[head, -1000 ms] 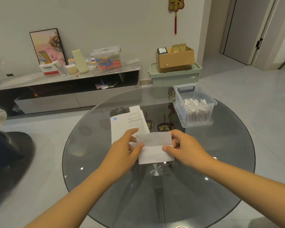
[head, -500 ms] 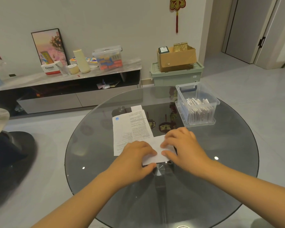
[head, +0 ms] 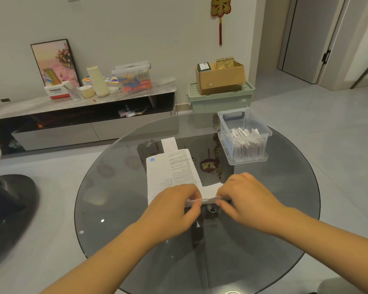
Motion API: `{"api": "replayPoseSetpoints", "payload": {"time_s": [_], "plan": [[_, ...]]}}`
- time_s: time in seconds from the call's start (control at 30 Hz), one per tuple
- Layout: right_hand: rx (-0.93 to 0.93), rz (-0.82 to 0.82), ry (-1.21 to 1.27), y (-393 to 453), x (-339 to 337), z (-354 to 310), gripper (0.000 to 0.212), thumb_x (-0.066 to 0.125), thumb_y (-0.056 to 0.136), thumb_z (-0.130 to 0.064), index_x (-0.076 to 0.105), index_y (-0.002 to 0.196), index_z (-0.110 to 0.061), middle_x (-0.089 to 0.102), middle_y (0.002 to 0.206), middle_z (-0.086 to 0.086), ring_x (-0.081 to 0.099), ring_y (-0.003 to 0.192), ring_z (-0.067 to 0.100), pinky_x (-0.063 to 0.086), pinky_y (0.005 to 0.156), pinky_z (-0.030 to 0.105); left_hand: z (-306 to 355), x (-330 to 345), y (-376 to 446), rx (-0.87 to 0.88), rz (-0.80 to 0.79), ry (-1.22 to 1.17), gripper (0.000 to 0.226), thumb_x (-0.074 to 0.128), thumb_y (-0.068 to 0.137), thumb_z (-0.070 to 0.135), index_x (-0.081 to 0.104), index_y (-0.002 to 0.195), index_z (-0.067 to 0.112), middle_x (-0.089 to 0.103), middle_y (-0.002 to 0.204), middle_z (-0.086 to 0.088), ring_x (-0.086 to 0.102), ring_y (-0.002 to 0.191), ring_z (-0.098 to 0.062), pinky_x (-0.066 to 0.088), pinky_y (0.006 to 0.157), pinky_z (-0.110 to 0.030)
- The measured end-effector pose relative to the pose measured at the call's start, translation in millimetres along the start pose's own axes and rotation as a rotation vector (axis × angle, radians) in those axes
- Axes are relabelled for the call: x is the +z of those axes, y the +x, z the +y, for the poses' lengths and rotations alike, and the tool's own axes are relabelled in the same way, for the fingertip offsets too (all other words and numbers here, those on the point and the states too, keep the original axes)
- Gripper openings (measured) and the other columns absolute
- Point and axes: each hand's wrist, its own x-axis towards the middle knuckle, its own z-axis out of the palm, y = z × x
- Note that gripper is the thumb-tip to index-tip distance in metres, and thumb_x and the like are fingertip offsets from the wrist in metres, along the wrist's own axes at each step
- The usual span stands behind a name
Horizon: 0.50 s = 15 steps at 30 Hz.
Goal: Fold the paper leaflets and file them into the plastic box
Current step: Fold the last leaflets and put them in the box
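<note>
A small folded white leaflet (head: 209, 191) lies near the middle of the round glass table (head: 285, 209). My left hand (head: 172, 206) pinches its near left edge and my right hand (head: 244, 194) pinches its near right edge, lifting that edge a little off the glass. An unfolded printed leaflet (head: 172, 170) lies flat just beyond my left hand, with a narrow white slip (head: 169, 144) behind it. The clear plastic box (head: 243, 134) stands at the far right of the table and holds several folded leaflets upright.
The table's dark stem shows through the glass under my hands. A low TV cabinet (head: 83, 115) with boxes and a framed picture runs along the far wall. A green bin (head: 220, 98) carrying a cardboard box stands behind the table. A dark seat (head: 9, 200) is at left.
Both hands went from pressing the folded leaflet flat to pinching its near edge and raising it. The leaflet looks narrower than a second ago.
</note>
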Motion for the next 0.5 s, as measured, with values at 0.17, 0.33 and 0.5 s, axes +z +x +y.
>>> {"api": "replayPoseSetpoints", "payload": {"time_s": [0.17, 0.33, 0.5], "plan": [[-0.011, -0.052, -0.041, -10.0, -7.2, 9.6, 0.031, 0.039, 0.095, -0.039, 0.064, 0.094, -0.021, 0.063, 0.09, -0.006, 0.047, 0.092, 0.012, 0.03, 0.084, 0.022, -6.0, 3.5, -0.1, -0.007, -0.046, 0.063, 0.039, 0.053, 0.09, 0.038, 0.047, 0.128, 0.029, 0.051, 0.126, 0.015, 0.045, 0.11, -0.004, 0.036, 0.091, -0.016], [-0.009, -0.119, -0.026, -18.1, -16.7, 13.8, 0.03, 0.041, 0.093, -0.036, 0.062, 0.086, -0.016, 0.06, 0.083, -0.002, 0.046, 0.089, 0.014, 0.031, 0.075, 0.023, -5.8, 5.1, 3.1, 0.018, -0.04, 0.092, 0.047, 0.053, 0.089, 0.044, 0.043, 0.133, 0.031, 0.048, 0.131, 0.017, 0.044, 0.116, -0.004, 0.035, 0.095, -0.017], [0.124, -0.232, 0.151, -17.5, -27.3, 16.9, 0.026, 0.05, 0.089, -0.035, 0.062, 0.086, -0.012, 0.058, 0.085, 0.007, 0.048, 0.086, 0.013, 0.043, 0.074, 0.032, 0.9, 9.7, 5.0, 0.079, -0.044, 0.045, 0.059, 0.052, 0.084, 0.052, 0.036, 0.137, 0.035, 0.042, 0.134, 0.018, 0.035, 0.122, -0.003, 0.028, 0.106, -0.026]]}}
